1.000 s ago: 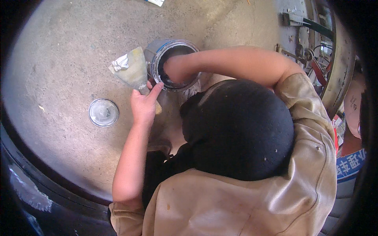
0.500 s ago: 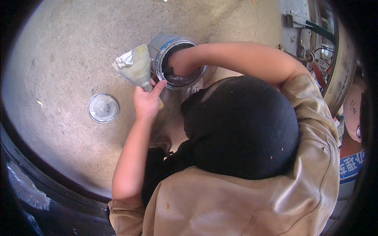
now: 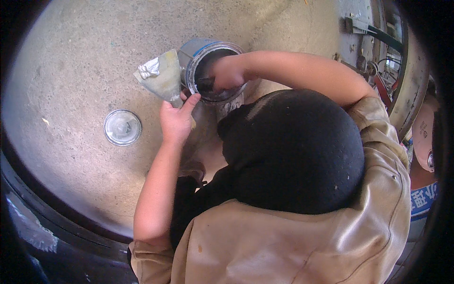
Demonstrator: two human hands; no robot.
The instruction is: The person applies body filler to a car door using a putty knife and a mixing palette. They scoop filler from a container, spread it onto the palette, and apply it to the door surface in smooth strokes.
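My left hand [image 3: 176, 119] is closed round the lower end of a wide putty knife [image 3: 163, 83]. Its pale blade fans out up and to the left, with a blob of silvery-white paste [image 3: 150, 68] near the far left corner. The left thumb reaches to the rim of a round metal can [image 3: 190, 71], which is tilted with its mouth toward me. Inside that mouth is my right hand [image 3: 229, 74], fingers bent. At its fingertips shows a small black piece [image 3: 205, 84], its kind unclear; the can's dark interior hides the rest.
A round, clear-looking lid [image 3: 122, 127] lies on the concrete floor [image 3: 85, 71] left of my left hand. A dark curved panel with a pale patch [image 3: 32, 227] borders the lower left. Tools and metal parts [image 3: 378, 75] crowd the right edge. My dark-covered knee [image 3: 293, 151] rises in the middle.
My right hand has drawn back a little toward the can's mouth, and the black piece at its fingers now shows. The left hand still holds the putty knife, almost unmoved.
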